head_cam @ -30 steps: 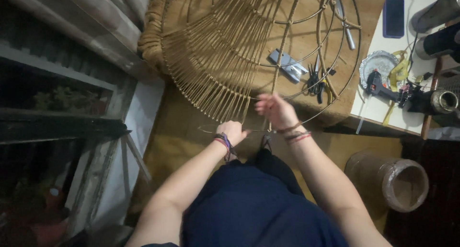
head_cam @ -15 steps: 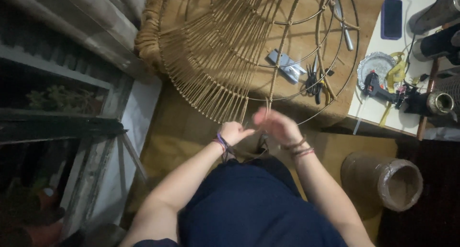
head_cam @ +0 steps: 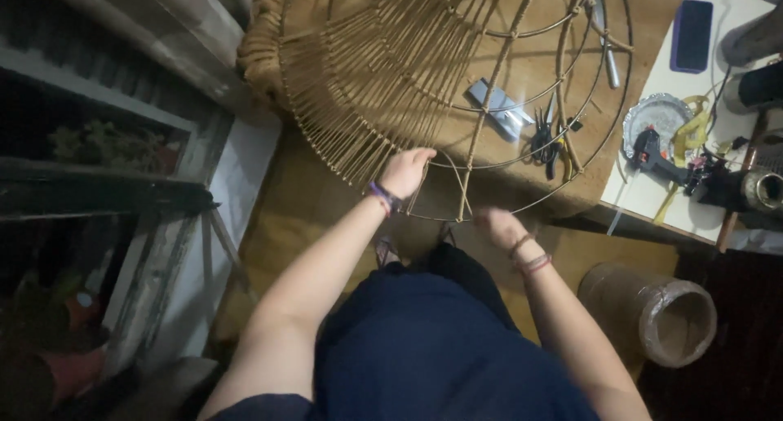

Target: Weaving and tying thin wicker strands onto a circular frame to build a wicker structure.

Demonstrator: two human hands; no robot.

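While our left hand (head_cam: pixel 405 171) pinches the cord (head_cam: pixel 432 172) at the wire frame (head_cam: pixel 489 103), we keep it taut; right hand (head_cam: pixel 499 227) seems closed, blurred.

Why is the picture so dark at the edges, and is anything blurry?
Head view: light falls mostly on the wire frame and white table, while the left side and lower corners sink into shadow. The right hand is smeared by motion; the left hand is sharper. Straight edges bow slightly near the borders.

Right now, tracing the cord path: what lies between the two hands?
In the head view, between left hand and right hand stands a cord-wrapped spoke of the wire frame, with a cord loop beside it.
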